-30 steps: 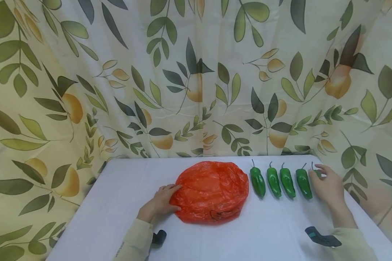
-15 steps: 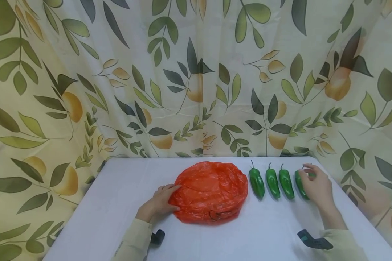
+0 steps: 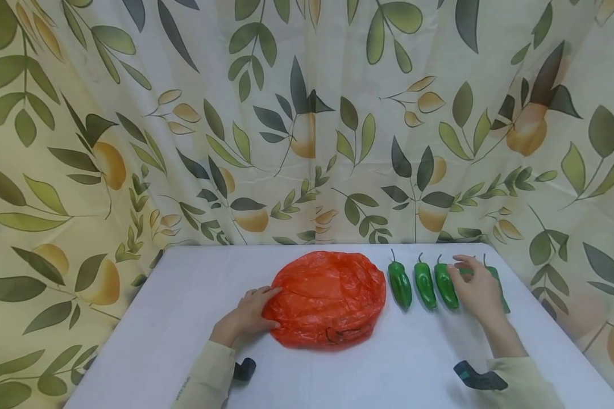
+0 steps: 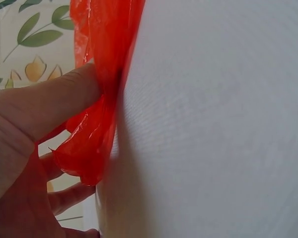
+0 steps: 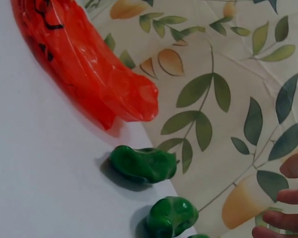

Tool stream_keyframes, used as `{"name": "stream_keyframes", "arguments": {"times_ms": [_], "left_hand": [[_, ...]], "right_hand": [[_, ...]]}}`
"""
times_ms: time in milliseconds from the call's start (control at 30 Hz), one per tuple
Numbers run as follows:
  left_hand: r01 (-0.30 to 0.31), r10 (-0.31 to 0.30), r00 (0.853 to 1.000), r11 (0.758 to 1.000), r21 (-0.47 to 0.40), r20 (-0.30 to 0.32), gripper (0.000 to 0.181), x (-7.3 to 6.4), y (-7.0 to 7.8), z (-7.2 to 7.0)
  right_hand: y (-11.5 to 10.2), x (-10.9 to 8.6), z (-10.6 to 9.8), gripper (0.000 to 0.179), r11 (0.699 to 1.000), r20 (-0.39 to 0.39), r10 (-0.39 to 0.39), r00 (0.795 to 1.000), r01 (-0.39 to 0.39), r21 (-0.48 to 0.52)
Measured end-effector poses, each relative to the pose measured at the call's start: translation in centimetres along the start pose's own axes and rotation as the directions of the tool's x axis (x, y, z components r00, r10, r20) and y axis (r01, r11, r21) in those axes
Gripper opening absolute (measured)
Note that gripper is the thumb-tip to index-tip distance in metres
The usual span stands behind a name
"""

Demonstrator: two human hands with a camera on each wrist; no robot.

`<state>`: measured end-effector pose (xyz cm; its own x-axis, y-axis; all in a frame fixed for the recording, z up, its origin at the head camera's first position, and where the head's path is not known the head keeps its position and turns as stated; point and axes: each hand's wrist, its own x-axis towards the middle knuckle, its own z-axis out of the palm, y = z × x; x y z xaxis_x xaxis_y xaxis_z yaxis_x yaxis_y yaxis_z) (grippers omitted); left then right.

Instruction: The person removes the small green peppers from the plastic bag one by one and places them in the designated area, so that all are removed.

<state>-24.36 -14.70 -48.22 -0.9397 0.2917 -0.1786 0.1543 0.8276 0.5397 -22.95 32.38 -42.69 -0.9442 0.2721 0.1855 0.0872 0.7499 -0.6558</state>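
Observation:
A crumpled red plastic bag lies at the middle of the white table. My left hand holds its left edge, thumb on the near side and fingers on the far side; in the left wrist view the plastic runs between them. Several green peppers lie in a row right of the bag, stems away from me; one pepper is nearest the bag. My right hand is over another, partly hiding it, fingers loosely bent. A further pepper shows past this hand. In the right wrist view only a few fingertips appear, holding nothing.
A leaf-and-fruit patterned curtain hangs behind and on both sides of the white table. Dark wrist devices sit below both hands.
My right hand has moved left along the row, from the rightmost pepper to the one beside it, uncovering the rightmost. My left hand stays at the bag's edge.

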Motion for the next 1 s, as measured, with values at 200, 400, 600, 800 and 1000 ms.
{"name": "stream_keyframes", "arguments": {"times_ms": [200, 400, 600, 800, 1000], "left_hand": [[0.001, -0.001, 1.000, 1.000, -0.015, 0.011, 0.080, 0.0, -0.2, -0.1], [0.008, -0.006, 1.000, 0.999, -0.041, 0.028, 0.082, -0.4, -0.3, -0.3], [0.014, -0.012, 0.999, 0.998, -0.057, 0.030, 0.082, -0.8, -0.1, -0.7], [0.012, -0.012, 1.000, 0.998, -0.056, 0.008, 0.080, -0.9, -0.1, -1.1], [-0.005, 0.000, 0.998, 0.997, -0.083, -0.060, 0.077, -1.0, 0.3, -1.7]], "right_hand": [[-0.6, -0.4, 0.9, 0.052, 1.000, 0.041, -0.001, 0.999, 0.000, 0.012], [-1.2, -0.8, 1.4, 0.050, 0.999, 0.075, -0.042, 0.996, 0.040, 0.025], [-2.0, -0.9, 1.5, 0.048, 0.996, 0.089, -0.094, 0.992, 0.093, 0.013], [-2.7, -0.9, 1.9, 0.051, 0.994, 0.122, -0.108, 0.987, 0.107, 0.013], [-3.8, -0.8, 2.2, 0.051, 0.992, 0.133, -0.127, 0.983, 0.125, 0.025]]}}
